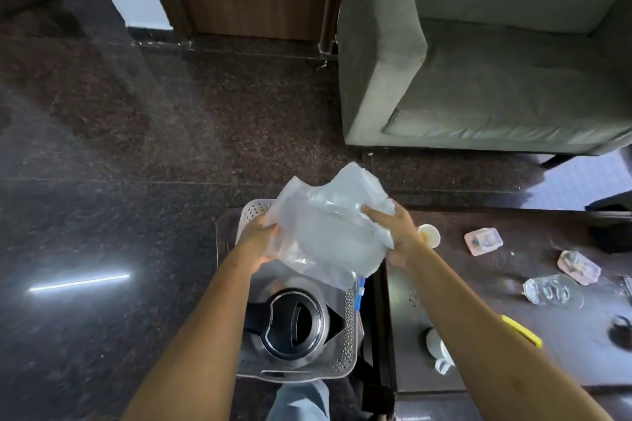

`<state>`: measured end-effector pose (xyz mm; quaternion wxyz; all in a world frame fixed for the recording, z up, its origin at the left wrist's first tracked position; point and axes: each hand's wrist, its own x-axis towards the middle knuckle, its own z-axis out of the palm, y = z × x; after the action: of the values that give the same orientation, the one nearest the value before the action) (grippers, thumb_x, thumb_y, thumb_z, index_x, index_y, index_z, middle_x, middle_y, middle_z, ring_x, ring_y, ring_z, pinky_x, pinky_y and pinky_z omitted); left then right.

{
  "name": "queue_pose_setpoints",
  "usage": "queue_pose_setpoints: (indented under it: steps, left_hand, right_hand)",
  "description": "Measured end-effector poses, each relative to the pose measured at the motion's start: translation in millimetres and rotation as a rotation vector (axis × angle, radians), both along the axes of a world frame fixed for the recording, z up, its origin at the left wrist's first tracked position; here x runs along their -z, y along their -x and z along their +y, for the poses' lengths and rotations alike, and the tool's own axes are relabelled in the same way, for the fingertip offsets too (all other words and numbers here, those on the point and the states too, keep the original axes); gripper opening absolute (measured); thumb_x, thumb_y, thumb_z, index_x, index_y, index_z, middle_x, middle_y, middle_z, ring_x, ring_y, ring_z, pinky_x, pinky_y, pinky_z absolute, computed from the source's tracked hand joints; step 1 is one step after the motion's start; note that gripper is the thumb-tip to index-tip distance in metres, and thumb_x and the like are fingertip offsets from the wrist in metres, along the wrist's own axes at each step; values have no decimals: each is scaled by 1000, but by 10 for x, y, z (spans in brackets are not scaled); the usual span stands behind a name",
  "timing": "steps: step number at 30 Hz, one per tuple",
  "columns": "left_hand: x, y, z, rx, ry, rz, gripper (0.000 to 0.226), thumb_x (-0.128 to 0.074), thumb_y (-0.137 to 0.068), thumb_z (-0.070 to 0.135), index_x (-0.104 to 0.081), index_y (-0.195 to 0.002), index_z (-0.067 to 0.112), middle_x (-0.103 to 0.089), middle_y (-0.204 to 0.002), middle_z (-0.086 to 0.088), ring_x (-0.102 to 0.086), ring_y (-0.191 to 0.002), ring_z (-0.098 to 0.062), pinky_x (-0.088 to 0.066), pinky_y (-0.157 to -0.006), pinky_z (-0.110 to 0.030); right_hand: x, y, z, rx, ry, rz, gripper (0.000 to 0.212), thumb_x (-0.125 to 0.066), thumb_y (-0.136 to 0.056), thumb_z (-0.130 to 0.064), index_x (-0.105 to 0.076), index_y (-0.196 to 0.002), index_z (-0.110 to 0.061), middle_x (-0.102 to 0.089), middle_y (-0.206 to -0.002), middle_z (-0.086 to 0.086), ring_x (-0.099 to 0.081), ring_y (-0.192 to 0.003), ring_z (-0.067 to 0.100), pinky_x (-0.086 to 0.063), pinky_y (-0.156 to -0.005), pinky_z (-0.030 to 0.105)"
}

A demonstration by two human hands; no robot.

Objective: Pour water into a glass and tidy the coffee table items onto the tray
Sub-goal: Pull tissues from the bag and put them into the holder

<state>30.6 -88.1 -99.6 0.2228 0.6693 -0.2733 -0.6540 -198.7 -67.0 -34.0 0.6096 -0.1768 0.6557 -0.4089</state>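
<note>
Both my hands hold a crumpled clear plastic bag (328, 225) above a white perforated basket (349, 328). My left hand (258, 239) grips its left edge and my right hand (398, 232) grips its right side. A steel electric kettle (295, 321) with a black lid stands in the basket below the bag. On the dark coffee table (478, 284) to the right lie a glass (550, 290) on its side, a paper cup (429, 235), two small pink packets (484, 241) and a white mug (439, 347).
A green-grey armchair (478, 61) stands beyond the table at the upper right. Dark polished floor (119, 164) fills the left. A yellow item (521, 330) pokes out beside my right forearm. A dark object (620, 333) lies at the table's right edge.
</note>
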Motion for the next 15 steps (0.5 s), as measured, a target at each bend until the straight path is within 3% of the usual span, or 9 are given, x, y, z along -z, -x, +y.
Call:
queue_pose_setpoints:
  steps: [2, 4, 5, 7, 10, 12, 15]
  left_hand:
    - [190, -88, 22, 140, 37, -311, 27, -51, -92, 12, -58, -118, 12, -63, -110, -15, -63, -92, -30, -53, -70, -31]
    - [310, -189, 82, 279, -4, -567, 53, -57, -89, 20, -38, -139, 19, -58, -124, -17, -58, -109, -37, -49, -87, -40]
    - [342, -215, 100, 316, -1, -638, 62, -59, -88, 22, -29, -142, 22, -56, -128, -16, -56, -113, -38, -47, -89, -43]
    - [376, -200, 99, 360, 104, -784, 69, -62, -85, 16, -24, -142, 23, -50, -133, -13, -53, -117, -37, -46, -85, -45]
    - [388, -100, 10, 561, 413, -1090, 69, -61, -79, 2, -29, -136, 23, -42, -132, -8, -43, -120, -31, -47, -74, -41]
    - [439, -49, -97, 738, 558, -1116, 64, -58, -78, -3, -34, -132, 21, -42, -127, -6, -41, -122, -29, -48, -72, -38]
    - [652, -94, -183, 1037, 440, -902, 71, -60, -82, 2, -29, -141, 27, -42, -137, -4, -40, -128, -27, -46, -94, -41]
  right_hand:
    - [216, -150, -1, -46, -48, 42, 29, -64, -87, -5, -57, -115, 1, -65, -99, 15, -63, -79, 28, -55, -75, 41]
    - [457, -313, 2, -95, -98, 75, 26, -62, -89, -6, -57, -114, -3, -65, -97, 11, -63, -74, 22, -57, -63, 32]
    - [585, -392, 3, -125, -126, 73, 27, -62, -89, -6, -56, -116, -4, -65, -99, 11, -64, -77, 23, -57, -65, 31]
    - [855, -531, 2, -188, -179, 69, 32, -61, -90, -6, -55, -121, -2, -64, -101, 11, -63, -82, 24, -55, -74, 35]
    - [1178, -669, -33, -224, -231, 112, 28, -61, -90, -9, -52, -116, -4, -63, -91, 3, -61, -73, 19, -55, -67, 33]
    - [1356, -710, -88, -221, -252, 157, 28, -61, -89, -12, -52, -116, -11, -63, -96, 4, -63, -79, 23, -57, -73, 39]
    - [1571, -689, -144, -260, -260, 242, 39, -58, -88, -8, -49, -124, -19, -62, -102, 8, -63, -86, 27, -56, -77, 42]
